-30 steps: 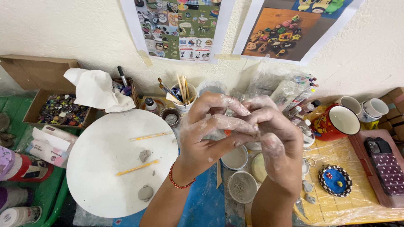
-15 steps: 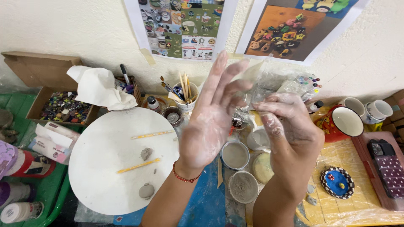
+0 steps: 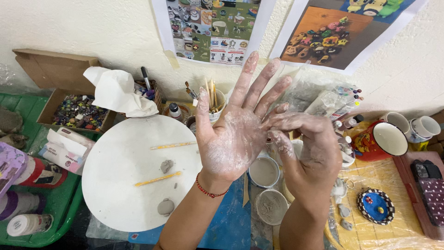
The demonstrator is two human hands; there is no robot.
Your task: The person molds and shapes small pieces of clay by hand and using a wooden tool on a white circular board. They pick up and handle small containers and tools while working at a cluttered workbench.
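My left hand [image 3: 236,134] is raised palm up toward me, fingers spread wide, coated in pale dried clay, with a red bracelet [image 3: 210,190] at the wrist. My right hand [image 3: 311,150], also clay-smeared, sits beside it, its fingertips touching the left palm near the base of the fingers. I see nothing held in either hand. Below them stand two small cups of grey slip [image 3: 263,171] [image 3: 271,206]. To the left lies a round white board [image 3: 115,185] with two yellow sticks [image 3: 158,178] and small grey clay lumps [image 3: 166,165].
A cup of brushes [image 3: 213,99], crumpled tissue [image 3: 118,92] and a cardboard box of beads [image 3: 76,111] line the wall. A green tray [image 3: 46,217] with bottles sits left. A red mug [image 3: 379,139], blue painted dish [image 3: 374,206] and phone [image 3: 423,170] sit right.
The hands were clasped together a second ago. The left hand has opened and turned palm up with spread fingers; the right hand has dropped beside it and touches the palm.
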